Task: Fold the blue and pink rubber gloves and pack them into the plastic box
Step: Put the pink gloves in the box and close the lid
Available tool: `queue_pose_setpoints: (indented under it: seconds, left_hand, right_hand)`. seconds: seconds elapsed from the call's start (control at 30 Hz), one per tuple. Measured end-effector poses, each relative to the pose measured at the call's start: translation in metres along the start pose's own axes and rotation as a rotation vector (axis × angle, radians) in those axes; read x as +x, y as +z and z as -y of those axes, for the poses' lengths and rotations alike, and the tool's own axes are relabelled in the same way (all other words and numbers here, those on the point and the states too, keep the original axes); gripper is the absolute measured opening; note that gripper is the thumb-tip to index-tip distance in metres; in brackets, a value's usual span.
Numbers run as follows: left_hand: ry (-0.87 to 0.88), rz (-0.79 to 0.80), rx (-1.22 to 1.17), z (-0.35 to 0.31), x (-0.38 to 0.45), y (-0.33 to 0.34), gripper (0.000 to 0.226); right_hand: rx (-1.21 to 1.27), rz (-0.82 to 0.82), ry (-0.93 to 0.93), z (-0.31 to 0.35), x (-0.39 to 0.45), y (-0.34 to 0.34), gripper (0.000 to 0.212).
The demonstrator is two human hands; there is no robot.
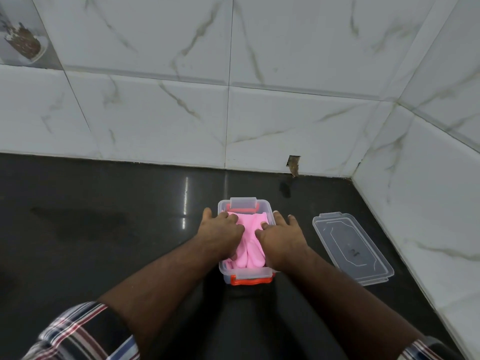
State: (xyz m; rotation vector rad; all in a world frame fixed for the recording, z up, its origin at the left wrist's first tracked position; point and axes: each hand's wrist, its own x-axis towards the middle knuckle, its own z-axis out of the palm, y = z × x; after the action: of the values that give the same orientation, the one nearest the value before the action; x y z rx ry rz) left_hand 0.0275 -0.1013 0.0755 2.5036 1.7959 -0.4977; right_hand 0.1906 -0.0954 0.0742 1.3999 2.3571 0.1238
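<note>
Both hands lie flat and spread inside the open top of the plastic box (224, 268), the left hand (220, 233) and the right hand (281, 236) pressing down with straight fingers on the folded pink glove (249, 240), which shows in the gap between them; neither hand is curled around anything. The press looks meant to squash the springy rubber below the rim so a lid can seat. No blue glove is visible, so it is either beneath the pink one or hidden, and I cannot tell which. The outer fingers of each hand overhang the long side walls of the box, so the rim sits right under the knuckles and leaves little slack sideways. A clear latch flap stands just beyond the fingertips, and an orange-edged latch sits just below the wrists. Off to the outside of the right hand, well apart, the clear lid (350, 246) lies flat on the dark counter (104, 229), close to the tiled side wall; the counter beyond the left hand offers much more room
</note>
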Motion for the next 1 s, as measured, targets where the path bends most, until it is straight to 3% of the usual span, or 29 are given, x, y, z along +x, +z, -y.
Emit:
queue_pose_setpoints:
  seconds: [0.2, 0.33, 0.47, 0.67, 0.8, 0.93, 1.0]
  left_hand:
    - [0.036, 0.057, -0.146, 0.008, -0.001, -0.01, 0.048]
    - [0.084, -0.041, -0.158, 0.004, -0.005, -0.012, 0.033]
    - [0.063, 0.036, -0.065, 0.0, -0.003, -0.002, 0.046]
    - [0.021, 0.018, -0.049, -0.01, -0.002, 0.004, 0.05]
    - [0.015, 0.019, -0.071, -0.012, -0.003, 0.006, 0.05]
    - [0.024, 0.139, -0.194, -0.009, -0.004, -0.006, 0.046]
    - [0.03, 0.096, -0.281, -0.008, -0.005, -0.017, 0.037]
  right_hand:
    - [0.25, 0.139, 0.041, -0.003, 0.002, -0.023, 0.054]
    - [0.155, 0.04, -0.085, -0.007, 0.004, -0.031, 0.042]
    - [0.059, 0.077, -0.153, 0.004, 0.008, -0.019, 0.041]
    - [0.019, -0.034, -0.157, 0.012, 0.007, -0.012, 0.036]
    - [0.061, -0.019, -0.137, 0.012, 0.007, -0.009, 0.037]
    - [0.167, -0.017, -0.111, 0.01, 0.006, -0.01, 0.032]
    - [0.306, -0.094, -0.094, 0.006, 0.003, -0.011, 0.029]
